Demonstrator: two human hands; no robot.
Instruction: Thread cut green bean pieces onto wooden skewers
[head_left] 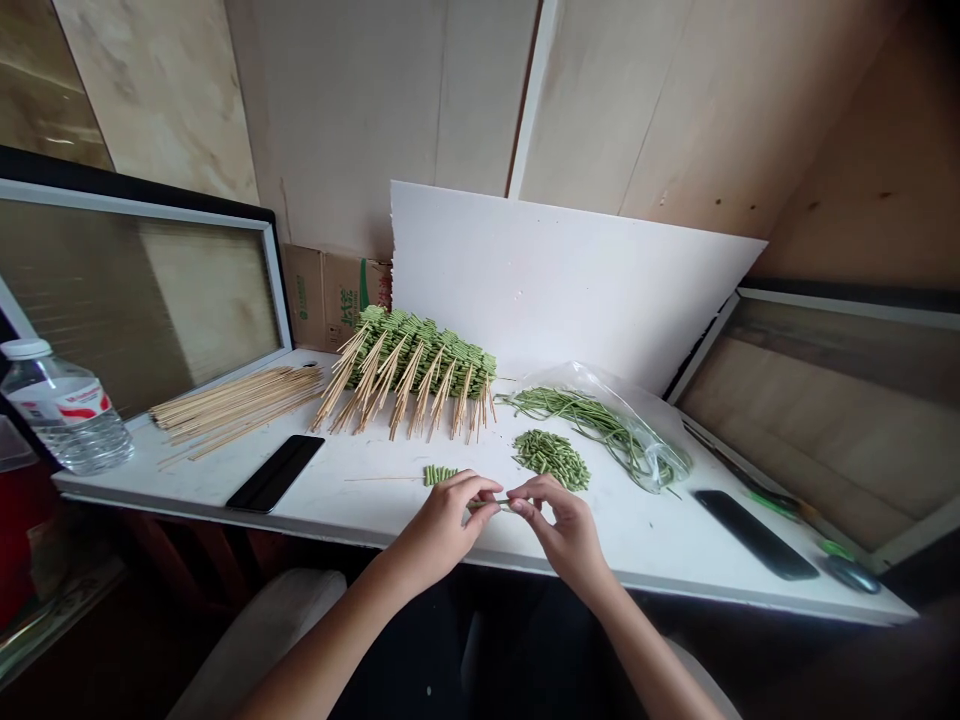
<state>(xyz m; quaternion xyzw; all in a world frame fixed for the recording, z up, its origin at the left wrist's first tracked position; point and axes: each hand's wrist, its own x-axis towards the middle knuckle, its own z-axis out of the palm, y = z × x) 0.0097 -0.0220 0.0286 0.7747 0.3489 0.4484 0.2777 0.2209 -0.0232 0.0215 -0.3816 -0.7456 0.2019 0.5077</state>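
Note:
At the table's front edge, my left hand (451, 515) and my right hand (562, 525) meet, thumbs and fingertips pinched. A thin skewer (505, 505) spans the gap between them, with a bit of green at my left fingertips; the fingers hide most of it. Just behind my left hand lies a skewer threaded with a row of cut green bean pieces (439, 475), its bare stick pointing left. A heap of loose cut bean pieces (551, 458) lies behind my right hand.
Filled bean skewers (431, 350) are stacked at the back, beside bare bamboo skewers (240, 400). Long beans (577, 412) lie by a clear plastic bag (660, 455). Phone-like black slabs (276, 474) (754, 533) flank the white table (360, 518). A water bottle (67, 410) stands left.

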